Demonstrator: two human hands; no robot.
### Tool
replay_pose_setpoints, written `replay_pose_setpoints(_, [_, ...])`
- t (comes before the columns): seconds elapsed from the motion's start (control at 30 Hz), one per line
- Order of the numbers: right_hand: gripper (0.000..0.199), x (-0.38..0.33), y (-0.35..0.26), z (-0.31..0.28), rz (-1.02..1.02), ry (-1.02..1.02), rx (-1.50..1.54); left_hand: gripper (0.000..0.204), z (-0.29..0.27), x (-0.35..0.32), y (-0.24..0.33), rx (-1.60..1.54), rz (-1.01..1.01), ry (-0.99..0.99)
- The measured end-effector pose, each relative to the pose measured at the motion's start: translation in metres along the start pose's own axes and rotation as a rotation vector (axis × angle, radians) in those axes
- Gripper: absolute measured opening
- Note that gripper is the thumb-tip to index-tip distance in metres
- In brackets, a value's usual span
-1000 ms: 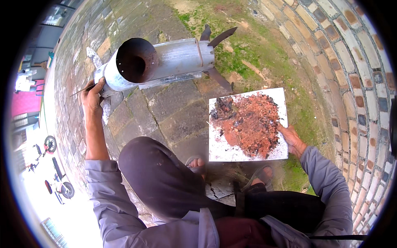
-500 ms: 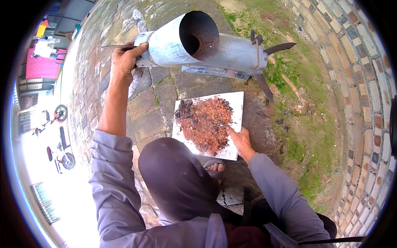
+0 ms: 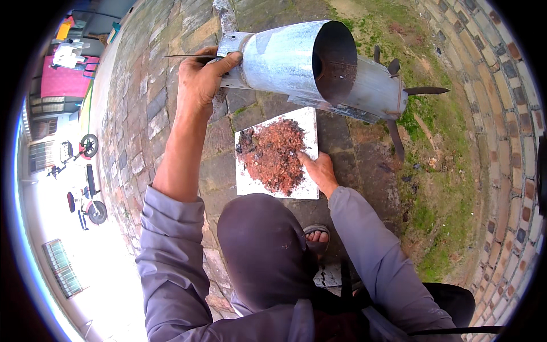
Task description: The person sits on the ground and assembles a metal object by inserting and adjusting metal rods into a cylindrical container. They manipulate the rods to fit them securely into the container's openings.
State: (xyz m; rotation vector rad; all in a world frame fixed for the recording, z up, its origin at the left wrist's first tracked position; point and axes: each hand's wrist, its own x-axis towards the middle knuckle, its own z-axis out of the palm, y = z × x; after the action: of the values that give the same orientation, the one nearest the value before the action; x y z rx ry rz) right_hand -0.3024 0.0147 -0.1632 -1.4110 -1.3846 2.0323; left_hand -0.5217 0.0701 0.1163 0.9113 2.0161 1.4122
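Note:
My left hand [image 3: 204, 74] grips the left end of a large galvanized metal pipe assembly [image 3: 279, 57], thumb over its rim. The assembly lies tilted across the far side, its wide round mouth facing right and sooty inside. Dark metal legs [image 3: 426, 90] stick out at its right end. My right hand [image 3: 319, 170] pinches the right edge of a white square board [image 3: 248, 183], thumb on top. Reddish-brown ash and charred bits [image 3: 276, 154] are heaped on the board. The fingers beneath the board are hidden.
Stone paving [image 3: 154, 108] lies beneath, with a mossy strip [image 3: 450, 216] to the right and a brick wall [image 3: 507, 142] beyond. My bent knee [image 3: 262, 245] is close below the board. Motorbikes [image 3: 91, 208] and a pink cloth [image 3: 65, 77] are far left.
The pipe assembly has shifted right and swung its right end nearer, with my left hand still on it. The board with ash has moved slightly farther and left in view.

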Motion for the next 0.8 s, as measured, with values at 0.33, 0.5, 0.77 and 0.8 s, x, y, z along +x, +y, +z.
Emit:
replay_pose_setpoints(0.33, [0.048,-0.015,-0.039,-0.032,-0.103,-0.066,-0.793,0.028,0.000,-0.016,0.006,0.002,-0.007,0.073])
replay_pose_setpoints(0.5, [0.043,-0.006,-0.041,-0.075,-0.265,0.177,-0.490,0.027,0.007,-0.020,0.006,0.028,-0.020,0.064])
replay_pose_setpoints(0.77, [0.046,-0.031,-0.082,-0.112,-0.261,0.160,0.966,0.030,-0.008,-0.033,-0.007,0.061,-0.053,0.143])
replay_pose_setpoints(0.8, [0.044,-0.027,-0.080,-0.114,-0.248,0.152,0.972,0.030,-0.009,-0.035,-0.011,0.031,-0.067,0.144])
